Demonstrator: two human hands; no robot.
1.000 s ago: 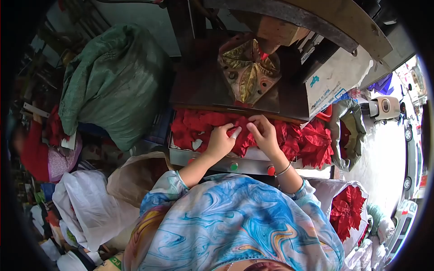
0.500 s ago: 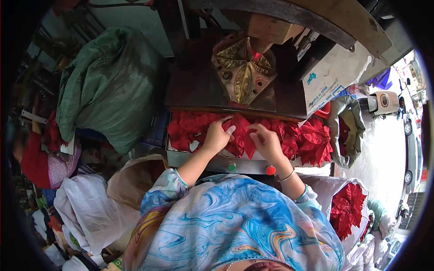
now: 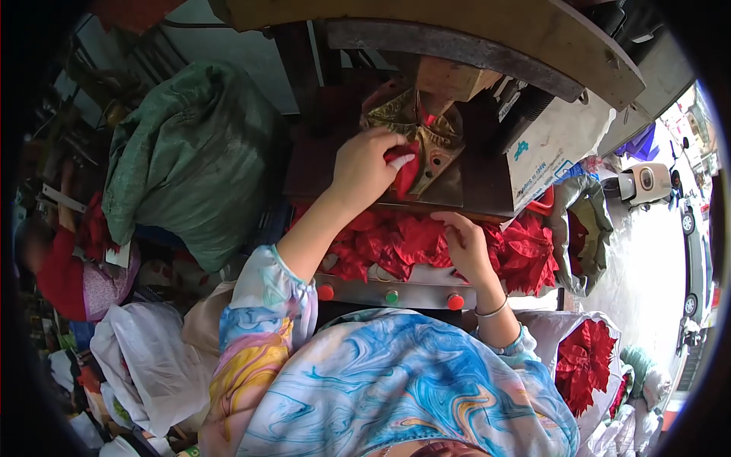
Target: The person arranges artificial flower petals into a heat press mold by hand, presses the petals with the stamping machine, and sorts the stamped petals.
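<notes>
My left hand (image 3: 369,164) is raised to the metal mould (image 3: 438,145) on the dark platform, its fingers closed on a red fabric piece (image 3: 408,174) that lies over the mould's near left part. A light wrap shows on one fingertip. Lower down, my right hand (image 3: 467,245) rests at the pile of red fabric petals (image 3: 388,242) in the tray, with its fingers bent over the red cloth. Whether it grips any of the cloth is unclear.
A press arm (image 3: 457,38) with a wooden block hangs over the mould. Buttons line the metal panel (image 3: 422,295). A green sack (image 3: 194,160) stands left, a bag of red flowers (image 3: 544,335) right. Another person (image 3: 65,278) is at far left.
My left hand has moved from the tray up to the mould, carrying a red piece. My right hand has shifted slightly right and down over the pile. The view has tilted a little.
</notes>
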